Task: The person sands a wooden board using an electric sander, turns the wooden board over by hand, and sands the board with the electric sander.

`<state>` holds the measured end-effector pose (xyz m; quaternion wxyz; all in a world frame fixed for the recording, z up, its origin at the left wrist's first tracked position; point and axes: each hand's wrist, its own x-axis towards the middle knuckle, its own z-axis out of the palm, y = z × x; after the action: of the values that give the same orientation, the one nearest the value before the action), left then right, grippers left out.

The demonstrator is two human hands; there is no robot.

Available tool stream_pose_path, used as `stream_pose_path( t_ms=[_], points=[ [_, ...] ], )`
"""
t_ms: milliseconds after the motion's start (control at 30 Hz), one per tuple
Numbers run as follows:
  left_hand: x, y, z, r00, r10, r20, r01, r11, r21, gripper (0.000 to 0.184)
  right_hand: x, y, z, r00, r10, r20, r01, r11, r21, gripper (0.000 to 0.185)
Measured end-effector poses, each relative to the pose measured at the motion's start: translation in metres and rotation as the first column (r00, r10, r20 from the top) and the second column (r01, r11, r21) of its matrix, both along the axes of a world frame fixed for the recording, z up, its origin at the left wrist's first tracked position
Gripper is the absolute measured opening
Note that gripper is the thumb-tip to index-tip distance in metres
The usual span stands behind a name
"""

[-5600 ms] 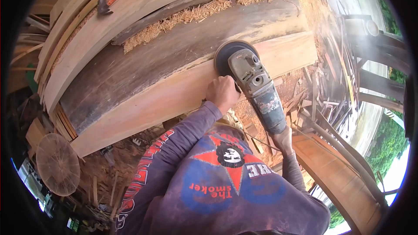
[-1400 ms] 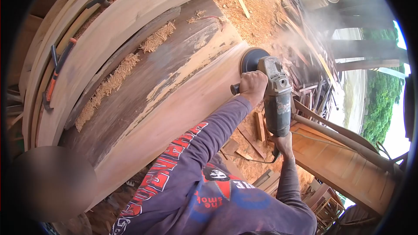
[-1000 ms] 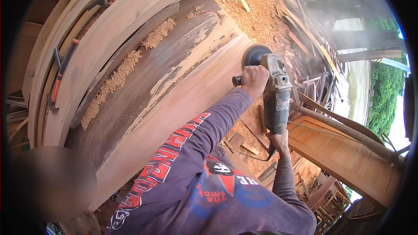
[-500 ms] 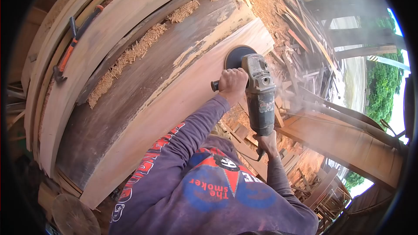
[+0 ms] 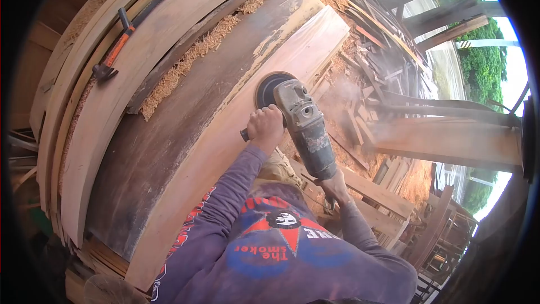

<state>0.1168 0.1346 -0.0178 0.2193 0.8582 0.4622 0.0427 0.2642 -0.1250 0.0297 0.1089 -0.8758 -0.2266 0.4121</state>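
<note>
dusty workshop ground [image 5: 419,183] covered with orange-brown wood chips, with a tangled heap of narrow offcut strips [image 5: 371,62] to the right and leafy green foliage [image 5: 481,70] beyond. gripping one scuffed, grey-green angle grinder [image 5: 309,132] with both hands: left hand [image 5: 265,128] closed around the short black side handle [image 5: 244,134], right hand [image 5: 335,187] wrapped around the rear of the body. round black disc [image 5: 274,86] laid over the face of a long, pale pinkish plank [image 5: 318,39], partway along the visible length; firm contact hard to confirm from above.

judging by the drifting haze, probably in the middle of smoothing the plank's face. next move likely calling for a level disc, light even pressure and a steady slide along the grain.

room to travel both ways: up to the squared far end, and down toward the lower left. inner edge close to torso and forearm, so best not to tip the disc there. along the outer edge, a dark, weathered board [image 5: 169,146] with curly tan shavings [image 5: 191,67]; well apart, an orange-and-black claw hammer [image 5: 119,48] on curved timber.
</note>
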Motion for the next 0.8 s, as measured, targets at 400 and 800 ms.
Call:
stream_pose_path(
  t_ms=[400,800],
  points=[
    [-0.010,-0.025,-0.004,0.999,0.052,0.009,-0.053,0.997,0.054,0.010,-0.019,-0.004,0.026,0.996,-0.080,0.047,0.080,0.997,0.015,0.030],
    [0.180,0.032,-0.016,0.993,0.005,0.115,-0.011,0.999,0.048,0.008,0.143,0.041,0.019,0.986,-0.061,0.154,0.064,0.998,-0.010,0.027]
  ],
)
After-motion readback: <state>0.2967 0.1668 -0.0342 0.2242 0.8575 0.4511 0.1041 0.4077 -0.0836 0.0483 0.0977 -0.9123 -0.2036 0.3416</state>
